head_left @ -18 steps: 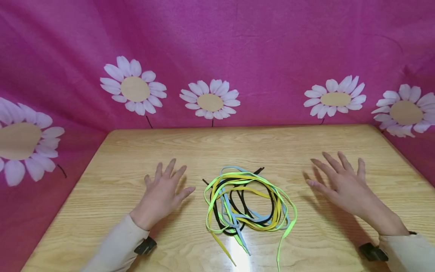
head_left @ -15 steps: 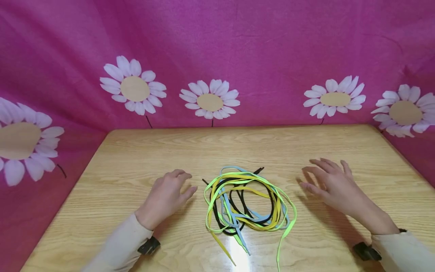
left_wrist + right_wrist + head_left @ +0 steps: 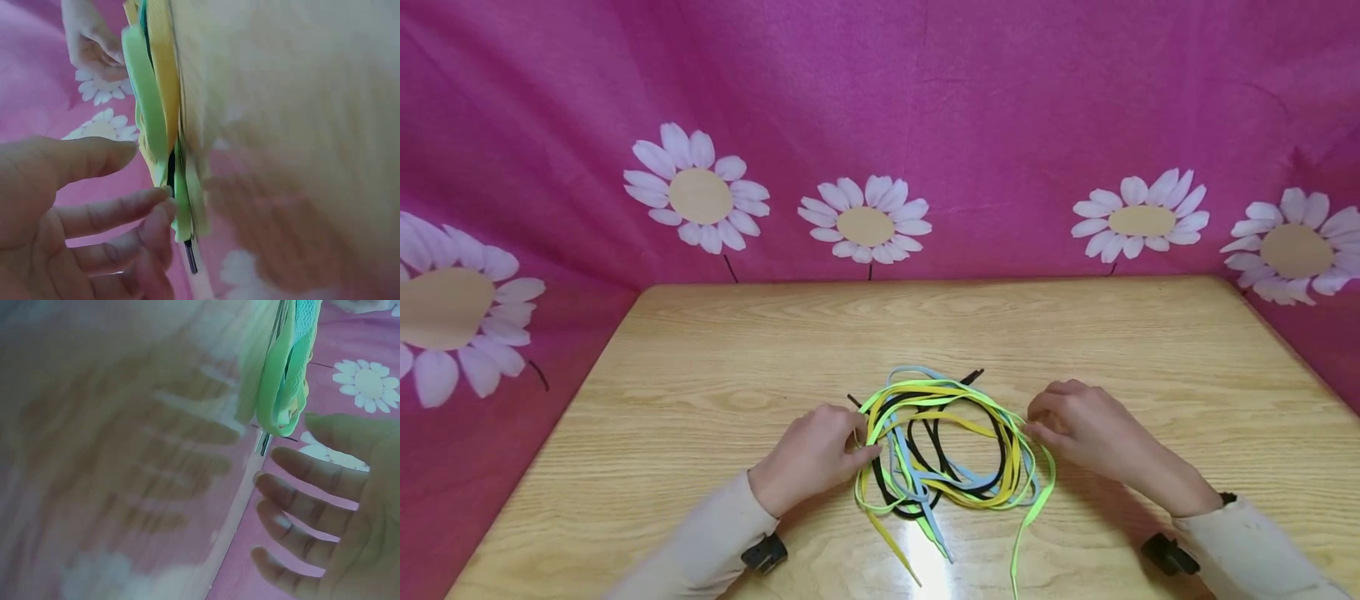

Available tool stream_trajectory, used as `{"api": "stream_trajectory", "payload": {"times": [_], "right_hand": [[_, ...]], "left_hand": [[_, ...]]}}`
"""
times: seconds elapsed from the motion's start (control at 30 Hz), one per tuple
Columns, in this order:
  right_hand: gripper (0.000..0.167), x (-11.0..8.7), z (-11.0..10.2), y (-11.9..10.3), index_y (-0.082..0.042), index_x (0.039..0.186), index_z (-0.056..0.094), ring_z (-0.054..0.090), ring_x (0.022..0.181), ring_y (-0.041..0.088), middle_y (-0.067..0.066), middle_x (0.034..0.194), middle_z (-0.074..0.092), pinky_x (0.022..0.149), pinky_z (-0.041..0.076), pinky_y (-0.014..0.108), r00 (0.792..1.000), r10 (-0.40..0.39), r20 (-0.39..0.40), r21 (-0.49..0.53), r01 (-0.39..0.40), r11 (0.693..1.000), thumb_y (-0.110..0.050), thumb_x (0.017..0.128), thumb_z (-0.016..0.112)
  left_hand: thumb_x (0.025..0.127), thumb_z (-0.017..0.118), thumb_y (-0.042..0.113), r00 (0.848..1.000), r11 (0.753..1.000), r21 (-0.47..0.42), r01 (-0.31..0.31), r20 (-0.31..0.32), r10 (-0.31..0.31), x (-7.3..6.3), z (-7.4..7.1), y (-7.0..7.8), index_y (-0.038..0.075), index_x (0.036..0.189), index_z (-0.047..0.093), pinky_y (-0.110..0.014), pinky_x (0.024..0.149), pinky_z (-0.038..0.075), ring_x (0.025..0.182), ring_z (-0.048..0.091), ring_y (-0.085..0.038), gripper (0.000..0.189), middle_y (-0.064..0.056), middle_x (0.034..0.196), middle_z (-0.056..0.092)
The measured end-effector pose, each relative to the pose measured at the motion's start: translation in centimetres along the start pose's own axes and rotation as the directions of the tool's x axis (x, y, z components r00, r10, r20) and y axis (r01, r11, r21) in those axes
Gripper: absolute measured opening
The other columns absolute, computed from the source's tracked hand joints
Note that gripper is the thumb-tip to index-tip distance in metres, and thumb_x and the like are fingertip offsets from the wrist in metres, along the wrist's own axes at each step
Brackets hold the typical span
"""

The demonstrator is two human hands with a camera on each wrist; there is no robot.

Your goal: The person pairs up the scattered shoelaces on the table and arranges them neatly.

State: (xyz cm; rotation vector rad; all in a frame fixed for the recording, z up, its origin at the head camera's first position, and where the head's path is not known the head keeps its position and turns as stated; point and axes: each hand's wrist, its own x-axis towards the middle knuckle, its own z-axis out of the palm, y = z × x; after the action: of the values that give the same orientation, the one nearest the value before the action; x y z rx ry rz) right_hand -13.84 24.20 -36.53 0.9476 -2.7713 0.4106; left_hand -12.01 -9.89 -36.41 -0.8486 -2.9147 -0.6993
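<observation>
A loose coil of flat shoelaces lies mid-table: neon green [image 3: 1038, 504], yellow [image 3: 892, 547], light blue [image 3: 936, 531] and black [image 3: 1002, 454]. My left hand [image 3: 812, 454] is at the coil's left side, fingertips right at the strands. In the left wrist view its thumb and bent fingers stand apart around the lace edge. My right hand [image 3: 1090, 429] is at the coil's right side, its fingertips overlapping the neon green loop in the head view. The right wrist view shows those fingers [image 3: 312, 494] spread and loosely bent just beside the green lace [image 3: 290, 381].
The wooden table [image 3: 737, 333] meets a magenta cloth [image 3: 1000, 125] printed with white daisies at its back and sides. Dark wrist straps [image 3: 763, 552] sit at both cream sleeves [image 3: 700, 533]. A bright glare spot shows near the front.
Both hands have come inward from either side to the lace coil, and their spread fingers have bent. The laces lie almost as before.
</observation>
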Motion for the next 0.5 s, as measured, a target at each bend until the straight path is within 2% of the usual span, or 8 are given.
{"api": "stream_trajectory", "payload": {"times": [0.27, 0.5], "right_hand": [[0.012, -0.07, -0.05, -0.01, -0.018, 0.077, 0.067, 0.055, 0.069, 0.008, -0.011, 0.076, 0.059, 0.059, 0.046, 0.031, 0.995, 0.042, 0.092, -0.007, -0.042, 0.999, -0.014, 0.078, 0.079], [0.013, -0.04, -0.13, -0.13, -0.017, 0.079, 0.067, 0.05, 0.065, 0.004, -0.012, 0.072, 0.056, 0.057, 0.044, 0.029, 0.989, 0.08, 0.123, 0.006, -0.082, 0.997, -0.009, 0.078, 0.077]], "left_hand": [[0.084, 0.075, 0.02, 0.997, 1.0, 0.024, 0.019, 0.071, -0.021, 0.03, 0.25, 0.14, 0.015, 0.06, 0.049, -0.025, 0.047, 0.036, 0.053, 0.042, -0.008, 0.036, 0.007, 0.058, 0.046], [0.083, 0.071, 0.013, 0.995, 1.0, 0.009, 0.027, 0.095, -0.028, -0.06, 0.16, 0.29, 0.014, 0.059, 0.053, -0.025, 0.046, 0.037, 0.051, 0.044, -0.008, 0.031, 0.006, 0.056, 0.048]]}}
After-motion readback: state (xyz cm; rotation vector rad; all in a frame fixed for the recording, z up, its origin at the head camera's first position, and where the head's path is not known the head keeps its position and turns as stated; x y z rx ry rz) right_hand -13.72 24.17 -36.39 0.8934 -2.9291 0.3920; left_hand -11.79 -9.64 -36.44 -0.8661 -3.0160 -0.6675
